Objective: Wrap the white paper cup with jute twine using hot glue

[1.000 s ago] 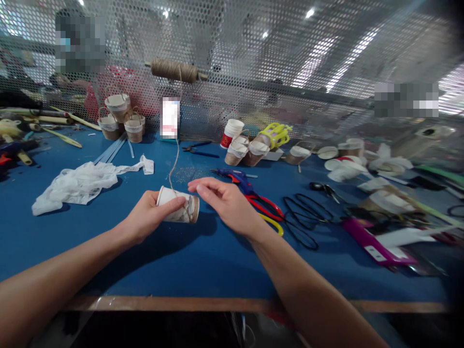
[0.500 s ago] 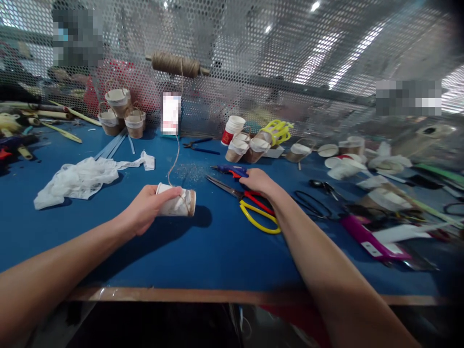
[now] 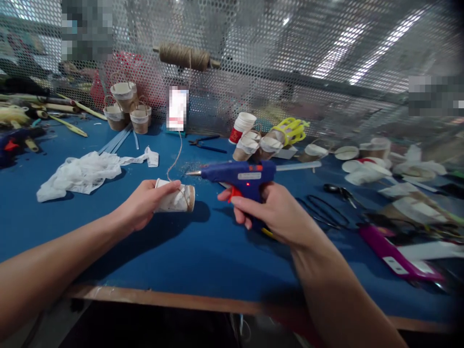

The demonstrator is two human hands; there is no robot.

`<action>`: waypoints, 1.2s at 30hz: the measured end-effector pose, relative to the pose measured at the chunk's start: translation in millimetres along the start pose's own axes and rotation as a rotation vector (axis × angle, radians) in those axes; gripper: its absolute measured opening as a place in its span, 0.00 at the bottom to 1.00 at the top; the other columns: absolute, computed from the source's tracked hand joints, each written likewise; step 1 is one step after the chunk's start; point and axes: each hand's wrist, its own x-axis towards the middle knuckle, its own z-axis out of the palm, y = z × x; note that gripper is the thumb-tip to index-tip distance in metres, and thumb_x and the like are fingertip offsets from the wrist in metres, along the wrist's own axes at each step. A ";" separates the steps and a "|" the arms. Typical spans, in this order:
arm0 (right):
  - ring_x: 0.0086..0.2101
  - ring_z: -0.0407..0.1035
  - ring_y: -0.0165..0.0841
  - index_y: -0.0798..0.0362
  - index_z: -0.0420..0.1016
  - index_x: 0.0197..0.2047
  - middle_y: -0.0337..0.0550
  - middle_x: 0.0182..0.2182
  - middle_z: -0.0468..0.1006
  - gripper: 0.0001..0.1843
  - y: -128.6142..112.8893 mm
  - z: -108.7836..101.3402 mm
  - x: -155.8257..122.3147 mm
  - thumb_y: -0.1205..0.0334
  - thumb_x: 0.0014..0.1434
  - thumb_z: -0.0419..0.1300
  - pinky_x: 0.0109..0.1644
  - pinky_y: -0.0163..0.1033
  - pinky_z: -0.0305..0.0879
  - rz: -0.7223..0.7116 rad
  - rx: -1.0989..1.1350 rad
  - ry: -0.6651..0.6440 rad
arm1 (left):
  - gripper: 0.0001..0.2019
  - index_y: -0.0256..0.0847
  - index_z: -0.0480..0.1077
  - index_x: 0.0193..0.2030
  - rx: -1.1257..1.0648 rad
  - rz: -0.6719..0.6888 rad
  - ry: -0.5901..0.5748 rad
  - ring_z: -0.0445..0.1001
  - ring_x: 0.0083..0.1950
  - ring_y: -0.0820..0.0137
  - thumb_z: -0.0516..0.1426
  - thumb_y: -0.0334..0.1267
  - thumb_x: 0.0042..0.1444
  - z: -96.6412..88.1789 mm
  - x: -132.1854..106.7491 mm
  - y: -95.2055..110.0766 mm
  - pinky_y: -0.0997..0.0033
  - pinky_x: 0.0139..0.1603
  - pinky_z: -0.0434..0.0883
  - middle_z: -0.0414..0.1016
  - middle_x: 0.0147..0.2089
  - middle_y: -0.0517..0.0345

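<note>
Holding a paper cup (image 3: 174, 198) on its side, the left hand (image 3: 145, 205) has its fingers wrapped around the open rim end, so the twine-wrapped base points right, toward the glue gun (image 3: 241, 176). The cup sits low over the near-middle of the blue bench (image 3: 203, 251), seemingly resting on it, which probably steadies it.

The right hand (image 3: 279, 215) is closed around the gun's grip with a finger on the orange trigger. The nozzle aims left and stops just short of the cup's base, not touching. A little red light shows on the gun body, so I'd guess it's hot. A glue stick pokes out the back, to the right.

A strand of twine (image 3: 176, 157) runs from the cup up to the twine spool (image 3: 184, 56) hung on the mesh wall at the far side, so the string feeds straight down to the work.

Other stuff: crumpled white plastic (image 3: 78, 174) at left, finished twine-wrapped cups (image 3: 126, 111) stacked far left, more cups (image 3: 253, 145) in the far middle, black scissors (image 3: 326, 212) to the right. Another person is behind the mesh, far left.
</note>
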 end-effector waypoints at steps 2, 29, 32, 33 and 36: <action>0.16 0.62 0.26 0.55 0.71 0.30 0.37 0.16 0.69 0.11 2.5 6.4 -5.3 0.56 0.51 0.57 0.20 0.34 0.61 0.014 -0.079 0.024 | 0.08 0.32 0.71 0.21 -0.019 -0.002 0.006 0.69 0.20 0.76 0.62 0.36 0.42 0.5 0.8 0.0 0.79 0.21 0.62 0.73 0.20 0.57; 0.20 0.61 0.26 0.50 0.61 0.25 0.33 0.20 0.66 0.08 15.6 12.4 -21.5 0.61 0.53 0.56 0.24 0.32 0.57 -0.345 -0.749 0.137 | 0.11 0.33 0.70 0.18 0.053 0.039 -0.009 0.66 0.18 0.79 0.58 0.36 0.48 -2.4 4.6 3.5 0.80 0.20 0.60 0.70 0.17 0.61; 0.21 0.61 0.26 0.50 0.62 0.26 0.32 0.20 0.66 0.07 16.2 12.5 -20.8 0.62 0.52 0.56 0.24 0.31 0.57 -0.336 -0.735 0.159 | 0.11 0.34 0.71 0.19 0.087 0.060 -0.012 0.66 0.18 0.78 0.59 0.38 0.46 -4.4 5.9 1.6 0.78 0.20 0.60 0.70 0.18 0.60; 0.21 0.62 0.26 0.50 0.62 0.25 0.33 0.20 0.66 0.07 16.2 12.5 -20.6 0.62 0.52 0.56 0.24 0.31 0.57 -0.338 -0.732 0.165 | 0.11 0.34 0.71 0.19 0.095 0.066 -0.015 0.66 0.19 0.77 0.59 0.39 0.45 -5.0 6.2 1.0 0.78 0.21 0.60 0.70 0.18 0.60; 0.21 0.61 0.27 0.50 0.62 0.25 0.34 0.20 0.66 0.07 15.5 12.1 -20.8 0.61 0.53 0.56 0.24 0.32 0.57 -0.349 -0.724 0.162 | 0.11 0.34 0.71 0.19 0.088 0.071 -0.023 0.66 0.19 0.78 0.59 0.39 0.46 -5.1 6.1 0.6 0.78 0.21 0.60 0.70 0.18 0.60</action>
